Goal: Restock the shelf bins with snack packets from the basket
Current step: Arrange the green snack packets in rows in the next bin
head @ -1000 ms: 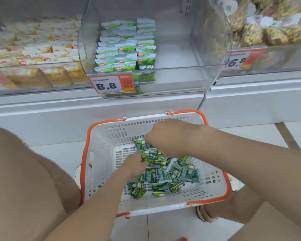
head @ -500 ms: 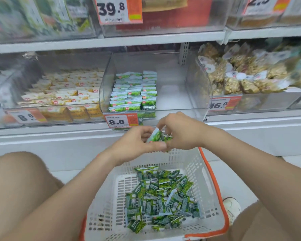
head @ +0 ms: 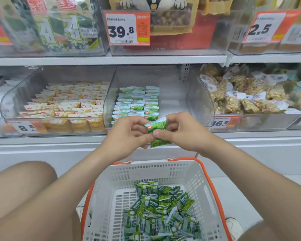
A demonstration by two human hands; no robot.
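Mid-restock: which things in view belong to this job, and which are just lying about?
Job:
- held green packets, pinched by left hand and right hand
- white basket
- loose green packets in it
- centre bin

Lying about:
- yellow packets
- bagged golden clusters
- 39.8 price tag
- upper-shelf dark packs

Bright even store light; soft focus, wide-angle bending at edges.

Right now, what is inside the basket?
Loose green packets heaped in the basket, bare floor slats showing at left. Whatever lies under the heap is covered, and the frame cuts off the near end.
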